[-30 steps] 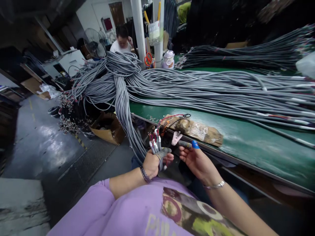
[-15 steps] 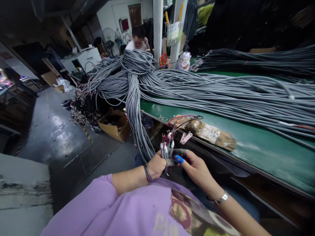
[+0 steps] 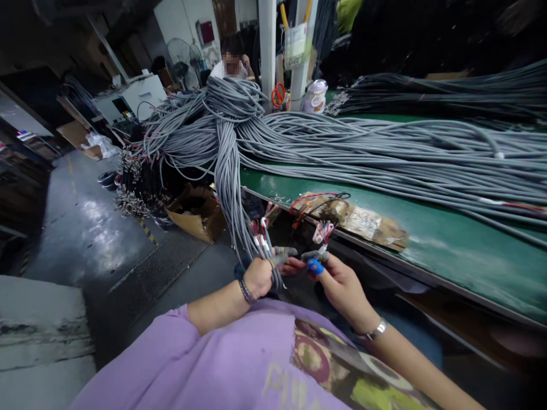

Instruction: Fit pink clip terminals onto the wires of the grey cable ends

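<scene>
My left hand [image 3: 260, 275] is closed round several grey cables [image 3: 264, 246], whose white-banded ends with red and dark wires stick up above it. Grey coverings wrap some of its fingers, which reach toward the other hand. Between thumb and fingers, my right hand [image 3: 342, 279] pinches a single cable end [image 3: 323, 248] with a white band and thin coloured wires fanning upward. A blue cover sits on that thumb. Just behind this end, a pale pink clip [image 3: 318, 232] shows at the table edge, partly hidden by the wires. A long grey cable bundle [image 3: 228, 165] hangs down beside my left hand.
Grey cables [image 3: 384, 148] lie along the green table [image 3: 448, 267]. A taped wooden block [image 3: 363, 226] sits at its edge. Below stands a cardboard box [image 3: 199, 216]. Dark cables [image 3: 427, 94], a lidded jar [image 3: 315, 97] and a seated person [image 3: 231, 65] are farther back.
My hands have moved apart, the left shifting leftward with its cables. One cable end is now separate in my right hand, near the clip. The view has shifted slightly.
</scene>
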`<state>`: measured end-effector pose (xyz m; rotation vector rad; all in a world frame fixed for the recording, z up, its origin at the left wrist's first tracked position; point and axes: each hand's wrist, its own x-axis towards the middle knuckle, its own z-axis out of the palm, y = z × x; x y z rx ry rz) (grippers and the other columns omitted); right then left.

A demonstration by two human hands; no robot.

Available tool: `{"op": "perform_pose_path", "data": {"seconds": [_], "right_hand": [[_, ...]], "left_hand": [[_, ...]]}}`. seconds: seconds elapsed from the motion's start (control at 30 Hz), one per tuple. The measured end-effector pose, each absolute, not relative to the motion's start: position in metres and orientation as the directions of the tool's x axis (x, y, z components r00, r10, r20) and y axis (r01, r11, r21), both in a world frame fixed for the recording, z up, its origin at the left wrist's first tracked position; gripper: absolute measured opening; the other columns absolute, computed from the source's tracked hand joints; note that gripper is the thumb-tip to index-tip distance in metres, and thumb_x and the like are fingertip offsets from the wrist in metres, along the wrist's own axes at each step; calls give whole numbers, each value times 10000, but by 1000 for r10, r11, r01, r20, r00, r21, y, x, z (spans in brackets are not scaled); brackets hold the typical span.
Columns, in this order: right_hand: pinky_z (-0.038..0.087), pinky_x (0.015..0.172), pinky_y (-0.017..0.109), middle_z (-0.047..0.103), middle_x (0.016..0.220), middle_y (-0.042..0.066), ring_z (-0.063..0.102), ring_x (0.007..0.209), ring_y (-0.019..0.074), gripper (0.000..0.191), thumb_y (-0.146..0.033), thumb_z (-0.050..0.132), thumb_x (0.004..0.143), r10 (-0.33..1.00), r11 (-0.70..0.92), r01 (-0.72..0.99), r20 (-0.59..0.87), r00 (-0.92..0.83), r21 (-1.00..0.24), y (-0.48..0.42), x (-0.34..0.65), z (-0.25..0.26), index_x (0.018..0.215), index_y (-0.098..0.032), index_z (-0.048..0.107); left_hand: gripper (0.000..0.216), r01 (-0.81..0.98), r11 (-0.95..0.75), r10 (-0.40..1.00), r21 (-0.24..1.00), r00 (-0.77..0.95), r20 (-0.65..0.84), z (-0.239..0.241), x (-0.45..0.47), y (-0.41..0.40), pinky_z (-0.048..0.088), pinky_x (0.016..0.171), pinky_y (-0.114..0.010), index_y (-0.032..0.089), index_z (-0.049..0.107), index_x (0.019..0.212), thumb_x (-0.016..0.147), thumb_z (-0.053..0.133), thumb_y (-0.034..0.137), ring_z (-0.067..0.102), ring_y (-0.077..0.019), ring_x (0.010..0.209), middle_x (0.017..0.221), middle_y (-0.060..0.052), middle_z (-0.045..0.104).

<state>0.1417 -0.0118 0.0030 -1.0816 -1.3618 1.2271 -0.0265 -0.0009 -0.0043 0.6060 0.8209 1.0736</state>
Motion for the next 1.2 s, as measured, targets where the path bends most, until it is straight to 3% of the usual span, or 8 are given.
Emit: {"op": "perform_pose_path", "data": {"seconds": [0.1, 0.2, 0.3, 0.47, 0.57, 0.8, 1.0, 1.2], "right_hand": [[467, 575, 296, 684, 743, 33, 563, 629, 183, 227, -452, 654, 783, 989, 84, 16, 81, -120, -996, -13, 150, -5, 890, -255, 686], [456, 582, 295, 668, 696, 16, 546, 616, 179, 201, -445, 660, 773, 976, 123, 131, 97, -193, -984, -11, 153, -14, 820, -253, 699], [453, 573, 288, 644, 641, 3, 546, 603, 178, 195, -442, 676, 753, 957, 107, 141, 64, -282, -984, -9, 149, -19, 749, -249, 694], [469, 607, 301, 672, 668, 9, 577, 632, 195, 211, -446, 685, 739, 952, 36, 71, 13, -307, -997, -9, 138, -22, 766, -238, 710], [473, 650, 305, 690, 718, 10, 589, 674, 201, 228, -443, 678, 752, 939, 28, 63, 4, -344, -998, -11, 137, -26, 825, -233, 726], [440, 563, 265, 634, 685, 12, 504, 585, 145, 337, -511, 636, 775, 892, -39, 28, -47, -450, -999, -17, 136, -26, 800, -183, 709], [469, 641, 286, 643, 741, 19, 551, 662, 164, 317, -475, 615, 795, 836, -36, 87, -78, -544, -996, -12, 144, -16, 862, -173, 682], [494, 663, 300, 675, 843, 53, 607, 756, 201, 321, -483, 599, 793, 945, -43, 65, -61, -321, -997, 4, 156, 11, 935, -196, 631]], "left_hand": [[384, -505, 409, 912, 760, 200, -358, 4, -42, 6, 495, 572, -264, 121, 655, 910, 713, 717, 444, 659, -160, 594, 737, -72, 697], [363, -488, 379, 924, 786, 164, -345, 15, -53, 9, 323, 385, -197, 129, 651, 824, 730, 690, 477, 446, -61, 342, 498, 17, 563], [317, -531, 317, 948, 786, 153, -279, 23, -52, 7, 239, 356, -190, 128, 663, 794, 672, 740, 411, 314, -20, 306, 471, 46, 512], [380, -419, 272, 962, 866, 118, -246, 17, -30, 3, 215, 352, -195, 117, 710, 835, 548, 821, 341, 543, -85, 487, 815, -84, 692], [425, -340, 254, 967, 906, 122, -225, 9, -20, 2, 254, 377, -199, 115, 729, 865, 575, 808, 416, 568, -115, 542, 770, -94, 691], [443, -119, 278, 943, 953, 223, -247, 7, -14, 2, 267, 395, -206, 101, 744, 791, 588, 791, 493, 382, -45, 411, 582, -30, 616], [404, -108, 258, 958, 960, 160, -239, 15, -13, 3, 289, 425, -210, 107, 687, 635, 582, 786, 495, 422, -61, 434, 564, -29, 609], [395, -82, 253, 961, 964, 140, -240, 14, -14, 5, 283, 434, -213, 119, 614, 573, 593, 787, 474, 421, -68, 433, 502, -5, 561]]}}
